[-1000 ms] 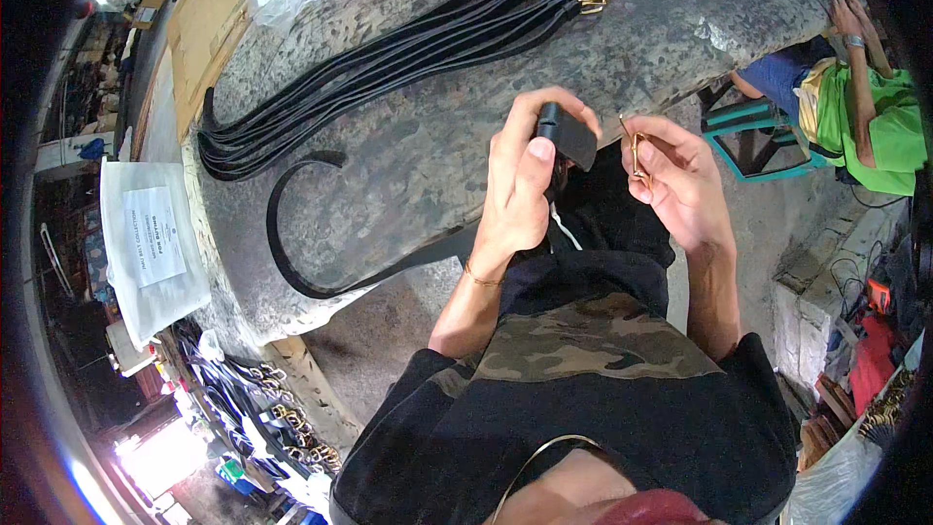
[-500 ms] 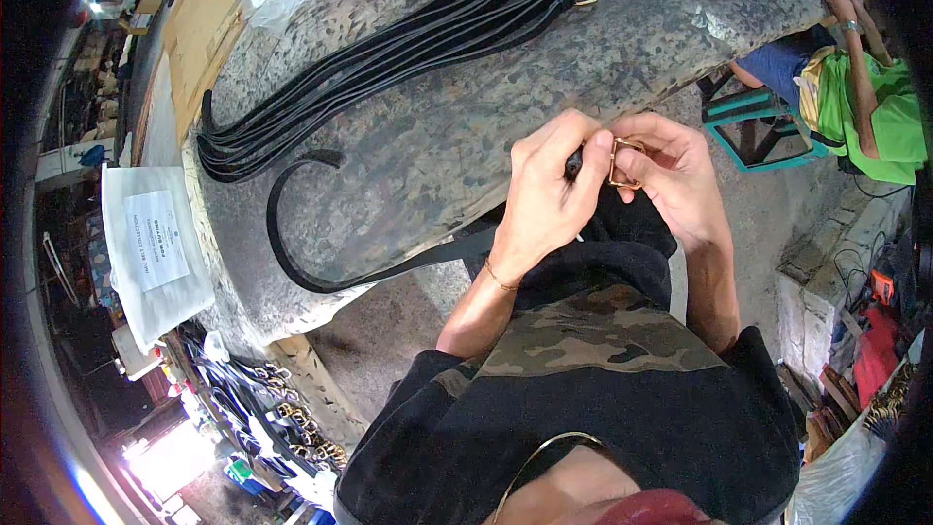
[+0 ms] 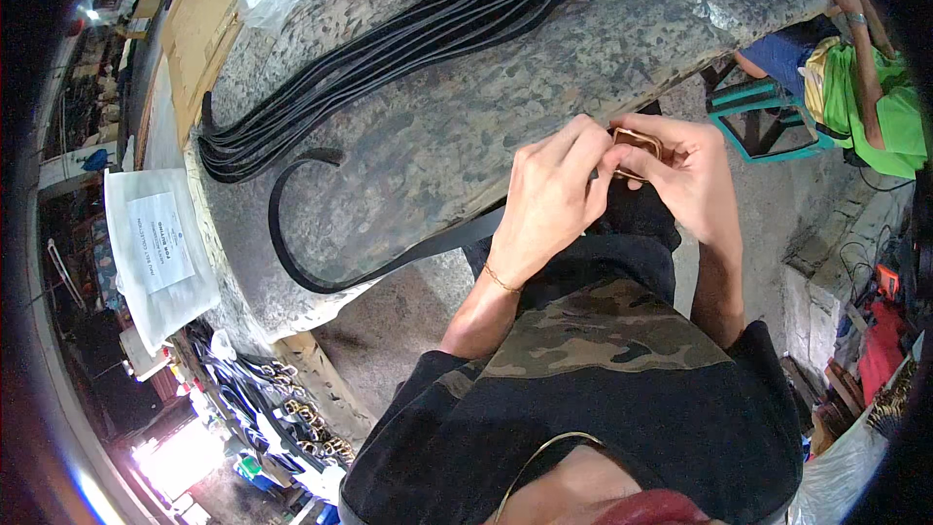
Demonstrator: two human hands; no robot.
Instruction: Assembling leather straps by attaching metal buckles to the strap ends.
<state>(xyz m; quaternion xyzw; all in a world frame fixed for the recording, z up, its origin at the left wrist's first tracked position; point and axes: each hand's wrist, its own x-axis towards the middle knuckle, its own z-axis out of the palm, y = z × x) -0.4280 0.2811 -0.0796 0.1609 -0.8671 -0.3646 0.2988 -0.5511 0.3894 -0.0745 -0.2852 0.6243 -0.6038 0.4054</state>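
Note:
A rectangular gold-coloured buckle (image 3: 639,148) is pinched in my right hand (image 3: 692,170), its thumb lying across the frame. Close against it, my left hand (image 3: 552,180) has its fingers curled and its thumb and fingertips meeting at the buckle's left side. A black belt strap (image 3: 389,268) curves over the table edge and runs up under my left wrist. Its end near the buckle is hidden behind my left fingers, which appear closed on it. Both hands are held just off the table's near edge.
On the mottled table (image 3: 466,126) lies a bundle of black belts (image 3: 379,63) with gold buckles. A white pouch with a paper label (image 3: 160,248) hangs at the left edge, above more buckled belts (image 3: 301,418). At right, a person in green (image 3: 875,102) sits near a teal stool (image 3: 768,131).
The buckle has turned and shows more of its opening. My left hand has rolled over, so the dark piece that showed between its fingers is hidden. The view has shifted slightly.

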